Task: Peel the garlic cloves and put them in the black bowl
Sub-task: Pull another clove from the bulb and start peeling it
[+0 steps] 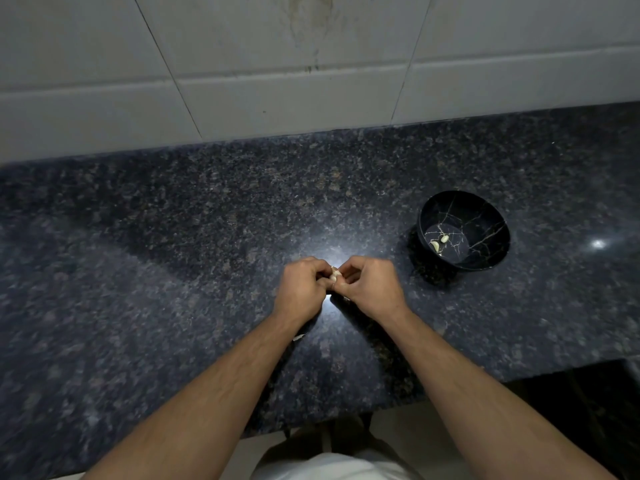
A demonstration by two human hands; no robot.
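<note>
counter: dark speckled granite (173, 254), shiny glare mid-slab
wall: pale tiles (277, 98), stained up top
hands: left hand (303, 289) and right hand (370, 289) both pinching 1 garlic clove (334, 274)
black bowl (463, 231): 2 o'clock of hands, maybe 2 peeled cloves (439, 242) inside

One black bowl (464, 230) stands toward the counter's (173, 237) right side. Inside it lie two peeled cloves (439, 242) — maybe a third sliver, too small to tell. Two hands — left hand (303, 287), right hand (372, 287) — pinch one garlic clove (334, 273) between them. One scrap of skin (298, 337) lies near the front edge.
</note>
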